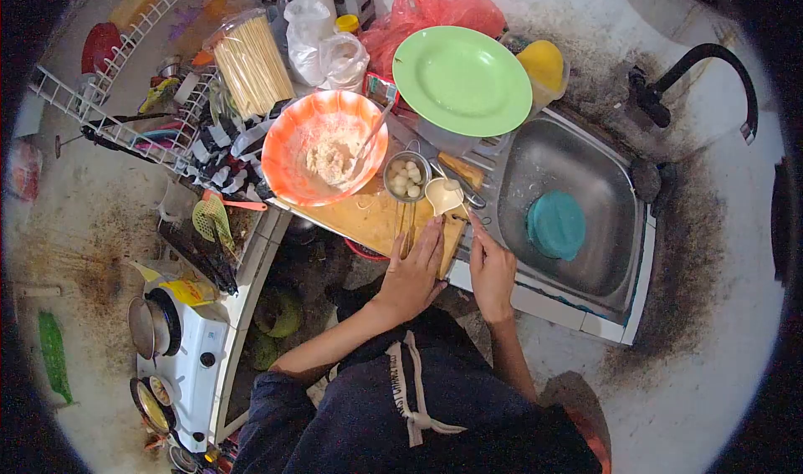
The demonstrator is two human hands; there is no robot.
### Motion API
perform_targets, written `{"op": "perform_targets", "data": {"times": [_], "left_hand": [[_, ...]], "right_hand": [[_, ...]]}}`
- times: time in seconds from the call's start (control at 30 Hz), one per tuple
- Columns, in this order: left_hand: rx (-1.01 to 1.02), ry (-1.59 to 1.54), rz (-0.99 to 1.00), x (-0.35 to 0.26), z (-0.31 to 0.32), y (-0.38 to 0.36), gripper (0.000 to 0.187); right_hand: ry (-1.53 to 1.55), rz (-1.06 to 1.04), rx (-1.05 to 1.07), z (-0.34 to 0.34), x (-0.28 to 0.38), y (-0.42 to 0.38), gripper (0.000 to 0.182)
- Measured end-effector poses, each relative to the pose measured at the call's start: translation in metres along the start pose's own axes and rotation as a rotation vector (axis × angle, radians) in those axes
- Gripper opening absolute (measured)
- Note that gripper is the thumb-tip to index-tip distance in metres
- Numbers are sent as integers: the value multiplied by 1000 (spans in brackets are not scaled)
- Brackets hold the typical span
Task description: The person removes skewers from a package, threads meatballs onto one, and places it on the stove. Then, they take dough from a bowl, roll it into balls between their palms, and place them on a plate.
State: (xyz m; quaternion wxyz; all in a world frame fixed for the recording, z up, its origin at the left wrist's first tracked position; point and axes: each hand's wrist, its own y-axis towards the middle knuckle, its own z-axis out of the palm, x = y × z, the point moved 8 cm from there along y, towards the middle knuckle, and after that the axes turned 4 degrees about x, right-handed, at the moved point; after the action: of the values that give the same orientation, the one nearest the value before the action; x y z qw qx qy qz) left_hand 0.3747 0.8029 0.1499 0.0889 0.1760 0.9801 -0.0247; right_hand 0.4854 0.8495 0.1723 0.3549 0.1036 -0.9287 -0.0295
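Note:
My right hand (493,275) is closed around the handle of a small ladle (443,196), whose bowl carries a pale, dough-like lump. Flat on the wooden cutting board (372,221), my left hand (410,275) stretches its fingers forward beside the handle of a small strainer (407,175). Several small round whitish balls (406,179) lie in the strainer, which touches or overlaps the ladle's rim in this view. Just to the left stands an orange-and-white scalloped bowl (284,166) with floury, lumpy dough (331,161) and a spoon (368,143) leaning in it.
A green plate (462,79) sits behind the board, near a red plastic bag (418,14) and bundled skewers (253,64). At right, a metal sink (523,164) holds a teal round object (556,225) below a black faucet (711,56). A white stove (192,348) is at left.

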Motion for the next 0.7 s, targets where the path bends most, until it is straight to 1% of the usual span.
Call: {"op": "perform_targets", "data": {"times": [0.1,0.17,0.5,0.57,0.7], "left_hand": [[-19,30,-6,0,0,0,84],[-33,54,-16,0,-1,0,83],[-35,73,-19,-1,1,0,82],[-31,81,-20,-1,-1,0,82],[-5,89,-16,-1,0,0,82]], "right_hand": [[-29,10,28,2,2,4,39],[-21,-43,4,1,8,5,40],[-17,-16,51,9,9,13,41],[3,-49,7,8,10,14,40],[13,-43,10,10,11,16,39]]}}
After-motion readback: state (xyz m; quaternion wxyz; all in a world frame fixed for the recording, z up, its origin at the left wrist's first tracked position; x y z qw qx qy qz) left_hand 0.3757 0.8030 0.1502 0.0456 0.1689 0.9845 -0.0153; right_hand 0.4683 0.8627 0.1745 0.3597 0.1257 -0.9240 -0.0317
